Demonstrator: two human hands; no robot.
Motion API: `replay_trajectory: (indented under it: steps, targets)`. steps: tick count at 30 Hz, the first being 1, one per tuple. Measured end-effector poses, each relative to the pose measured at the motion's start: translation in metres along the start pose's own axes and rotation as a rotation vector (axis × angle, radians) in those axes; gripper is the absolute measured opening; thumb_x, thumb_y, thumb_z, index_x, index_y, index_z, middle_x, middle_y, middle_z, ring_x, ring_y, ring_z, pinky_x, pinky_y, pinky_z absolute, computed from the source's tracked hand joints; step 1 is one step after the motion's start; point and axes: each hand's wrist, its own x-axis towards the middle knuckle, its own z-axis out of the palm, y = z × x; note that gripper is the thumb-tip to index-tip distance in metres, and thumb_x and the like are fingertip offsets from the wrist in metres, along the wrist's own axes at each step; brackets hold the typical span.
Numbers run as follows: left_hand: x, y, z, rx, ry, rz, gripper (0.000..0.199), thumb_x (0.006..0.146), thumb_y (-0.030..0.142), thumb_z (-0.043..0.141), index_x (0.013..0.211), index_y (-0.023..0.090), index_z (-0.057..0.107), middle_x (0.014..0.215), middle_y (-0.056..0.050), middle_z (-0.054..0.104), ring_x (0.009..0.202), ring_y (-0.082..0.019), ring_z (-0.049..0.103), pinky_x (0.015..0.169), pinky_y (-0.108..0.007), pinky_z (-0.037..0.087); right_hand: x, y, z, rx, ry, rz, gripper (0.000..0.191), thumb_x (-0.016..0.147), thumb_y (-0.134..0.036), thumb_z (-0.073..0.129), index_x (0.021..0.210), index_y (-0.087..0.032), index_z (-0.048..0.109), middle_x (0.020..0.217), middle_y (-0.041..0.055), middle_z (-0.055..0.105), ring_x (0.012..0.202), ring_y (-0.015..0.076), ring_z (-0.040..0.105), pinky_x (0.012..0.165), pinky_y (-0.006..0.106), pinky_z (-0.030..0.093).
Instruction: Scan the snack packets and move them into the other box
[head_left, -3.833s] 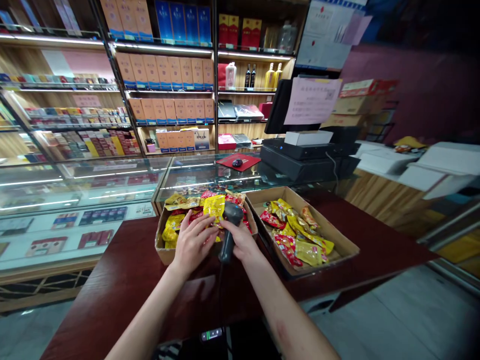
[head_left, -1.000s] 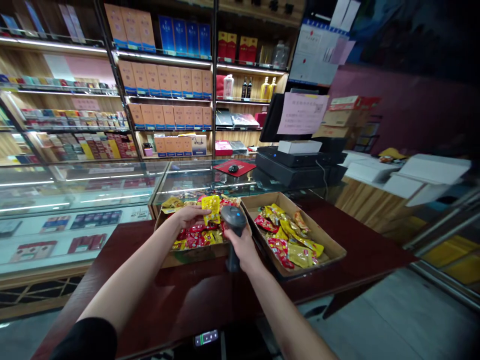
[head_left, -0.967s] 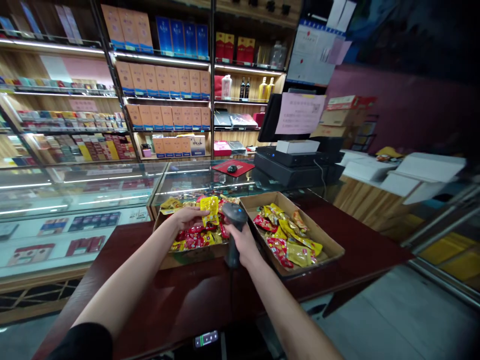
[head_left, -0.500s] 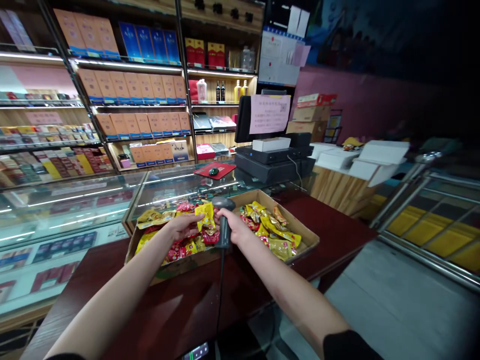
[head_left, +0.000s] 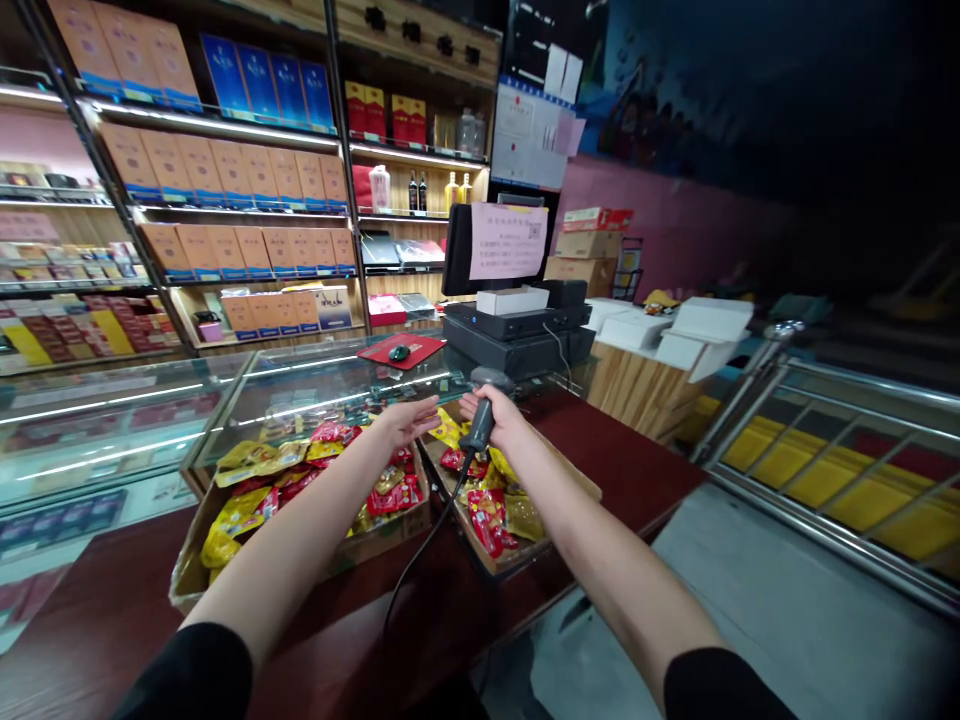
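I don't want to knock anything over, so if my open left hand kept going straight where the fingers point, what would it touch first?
Probably the yellow snack packet just past the left hand; beyond lies the black cash register. Depth is unclear.

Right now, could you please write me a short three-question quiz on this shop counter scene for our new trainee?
1. True or false: the right hand is closed around the barcode scanner.
2. What does the left hand hold?
A. a yellow packet
B. nothing; it is open
C. the computer mouse
3. Fill in: the snack packets lie in two ____ boxes on the dark red table.

Key:
1. True.
2. B; its fingers are spread over the gap between the left box and the right box.
3. Cardboard.
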Motion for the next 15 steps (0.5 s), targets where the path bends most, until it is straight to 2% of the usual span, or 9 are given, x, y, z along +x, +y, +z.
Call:
replay_trajectory:
  steps: [3, 6, 10, 15]
  targets:
    - [-0.001, -0.001, -0.003, -0.001, 0.004, -0.007, 0.011, 0.076, 0.012, 0.071, 0.082, 0.007, 0.064, 0.089, -0.015, 0.066, 0.094, -0.021, 0.066, 0.079, -0.027, 0.058, -0.006, 0.005, -0.002, 0.005, 0.034, 0.049, 0.008, 0.077, -0.011, 0.048, 0.078, -0.016, 0.054, 0.066, 0.0020, 0.060, 0.065, 0.0139, 0.064, 0.068, 0.028, 0.055]
    - [-0.012, 0.004, -0.021, -0.024, 0.011, -0.005, 0.012, 0.075, 0.012, 0.071, 0.083, 0.007, 0.064, 0.088, -0.015, 0.066, 0.093, -0.021, 0.066, 0.080, -0.028, 0.058, -0.016, 0.017, 0.005, 0.009, 0.021, 0.082, 0.008, 0.077, -0.011, 0.048, 0.077, -0.016, 0.055, 0.068, 0.0028, 0.062, 0.067, 0.0135, 0.065, 0.069, 0.027, 0.055]
    - [-0.038, 0.016, -0.062, -0.044, 0.025, 0.039, 0.019, 0.071, 0.012, 0.075, 0.084, 0.006, 0.064, 0.091, -0.016, 0.066, 0.091, -0.021, 0.067, 0.078, -0.028, 0.058, -0.030, 0.040, 0.028, 0.021, -0.028, 0.143, 0.008, 0.076, -0.010, 0.050, 0.077, -0.016, 0.055, 0.071, 0.0041, 0.065, 0.068, 0.0131, 0.065, 0.066, 0.024, 0.054]
    - [-0.076, 0.028, -0.122, -0.036, 0.059, 0.087, 0.014, 0.075, 0.013, 0.071, 0.085, 0.008, 0.063, 0.090, -0.014, 0.068, 0.088, -0.019, 0.067, 0.076, -0.027, 0.059, -0.048, 0.073, 0.071, -0.005, -0.114, 0.220, 0.008, 0.076, -0.009, 0.051, 0.075, -0.015, 0.055, 0.073, 0.0052, 0.066, 0.067, 0.0135, 0.066, 0.065, 0.024, 0.055]
